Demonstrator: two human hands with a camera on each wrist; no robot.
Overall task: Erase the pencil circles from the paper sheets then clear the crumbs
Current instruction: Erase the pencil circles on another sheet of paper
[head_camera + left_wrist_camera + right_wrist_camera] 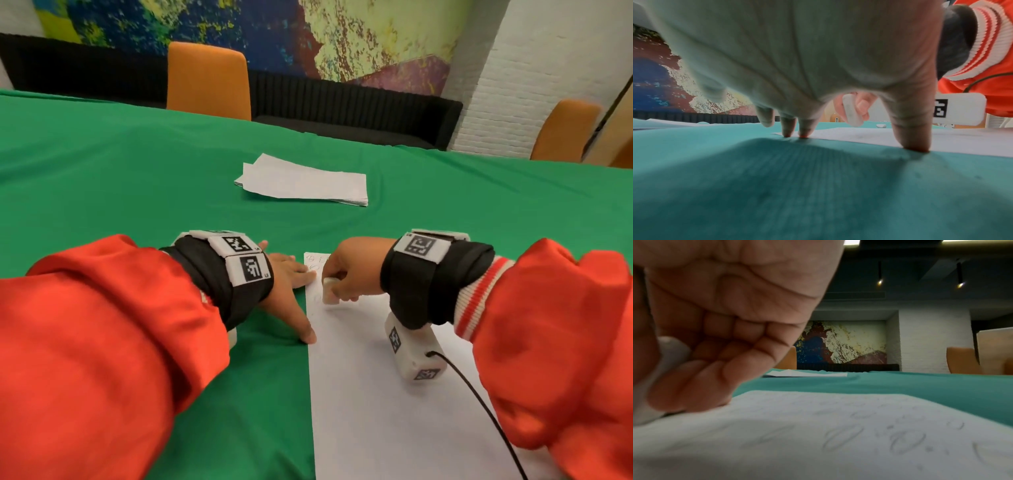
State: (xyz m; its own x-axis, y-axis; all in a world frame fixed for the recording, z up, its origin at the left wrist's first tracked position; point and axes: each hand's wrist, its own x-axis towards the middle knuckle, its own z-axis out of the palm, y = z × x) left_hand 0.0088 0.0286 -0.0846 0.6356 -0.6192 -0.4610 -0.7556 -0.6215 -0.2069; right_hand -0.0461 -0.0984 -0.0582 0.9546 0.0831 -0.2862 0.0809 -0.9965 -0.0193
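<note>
paper sheet (394,394) lies flat on the green tablecloth (137,178), right in front of the person, with its long axis running from the person toward the far side of the table. the left hand (287,284) is spread, with straight fingers, and it presses the fingertips (803,129) and the thumb on the left edge of the sheet; i think this is to keep the paper from sliding or wrinkling under the rubbing. the right hand (349,274) has its fingers curled around a white eraser (329,290) and holds it nearly upright, so the lower end touches the paper near the far left corner, where small pencil circles (906,441) are drawn. more circles are visible on the sheet beside this hand, so the erasing seems far from finished. a stack of other sheets (305,183) waits further away on the cloth, well apart from both hands. crumbs i cannot see clearly.
</note>
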